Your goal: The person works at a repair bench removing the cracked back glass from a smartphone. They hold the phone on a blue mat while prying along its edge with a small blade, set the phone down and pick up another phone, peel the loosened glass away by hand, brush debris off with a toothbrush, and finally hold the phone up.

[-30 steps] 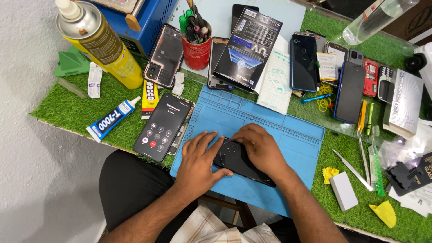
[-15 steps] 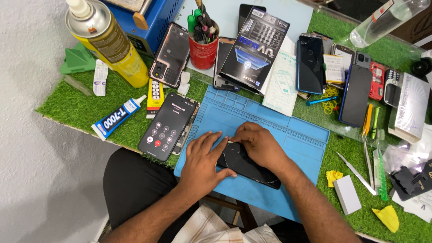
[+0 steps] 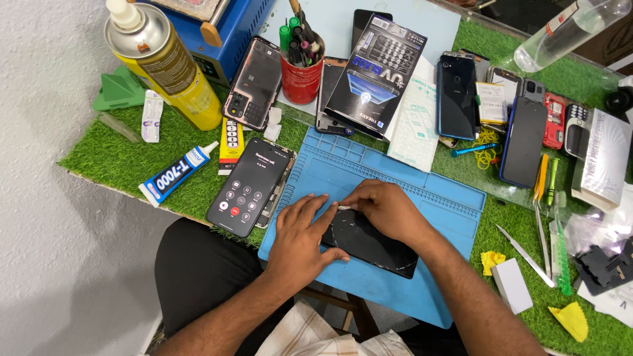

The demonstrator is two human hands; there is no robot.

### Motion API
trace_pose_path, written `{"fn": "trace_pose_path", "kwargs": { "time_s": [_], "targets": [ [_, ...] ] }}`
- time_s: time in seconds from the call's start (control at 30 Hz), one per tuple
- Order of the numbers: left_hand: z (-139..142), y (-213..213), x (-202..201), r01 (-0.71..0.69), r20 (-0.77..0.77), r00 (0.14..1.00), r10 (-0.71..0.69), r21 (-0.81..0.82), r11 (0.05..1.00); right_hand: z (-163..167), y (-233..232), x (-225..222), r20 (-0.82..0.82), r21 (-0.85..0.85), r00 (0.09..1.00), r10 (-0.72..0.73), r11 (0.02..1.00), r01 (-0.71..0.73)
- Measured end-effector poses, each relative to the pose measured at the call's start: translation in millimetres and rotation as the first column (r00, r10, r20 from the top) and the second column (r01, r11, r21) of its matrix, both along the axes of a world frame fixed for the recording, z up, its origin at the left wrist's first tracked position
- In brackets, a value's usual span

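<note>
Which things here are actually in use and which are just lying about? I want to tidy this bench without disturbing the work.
In use:
left hand pressing on the dark phone
right hand pinching a small white piece at its top edge
blue mat beneath it

Lying about:
lit phone
glue tube
yellow spray can
red pen cup
tweezers

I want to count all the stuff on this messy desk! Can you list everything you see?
Mat: 1, blue, centre.
Dark phone: 1, black, on mat under hands.
Lit phone: 1, black, left of mat.
Spray can: 1, yellow, far left.
Glue tube: 1, white-blue, left edge.
Cup: 1, red, holding tools.
Box: 1, dark, top centre.
Bottle: 1, clear, top right.
Tweezers: 1, silver, right.
Left hand: pressing dark phone.
Right hand: on dark phone.
</note>
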State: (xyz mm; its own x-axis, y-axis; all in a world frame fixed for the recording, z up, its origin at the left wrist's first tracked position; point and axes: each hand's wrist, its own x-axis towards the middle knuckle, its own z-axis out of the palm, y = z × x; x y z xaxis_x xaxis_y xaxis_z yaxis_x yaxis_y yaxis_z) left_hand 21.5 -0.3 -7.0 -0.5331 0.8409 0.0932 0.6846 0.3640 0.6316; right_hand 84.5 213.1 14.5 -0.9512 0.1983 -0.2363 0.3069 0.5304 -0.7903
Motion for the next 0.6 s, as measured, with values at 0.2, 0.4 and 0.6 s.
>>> {"fn": "trace_pose_path", "kwargs": {
  "time_s": [0.2, 0.4, 0.6],
  "targets": [
    [-1, -1, 0, 0.004, -0.022, 1.000, -0.003, 0.016, 1.000, -8, -6, 27, -0.206, 0.128, 0.979, -0.006, 0.991, 0.034],
    [0, -2, 1, -0.004, -0.026, 1.000, 0.004, 0.031, 1.000, -21, -13, 34, -0.311, 0.244, 0.950, 0.024, 0.968, 0.055],
    [0, -1, 0, -0.009, -0.018, 1.000, 0.009, 0.021, 1.000, -20, -19, 34, -0.371, 0.360, 0.920, 0.130, 0.933, 0.013]
  ]
}}
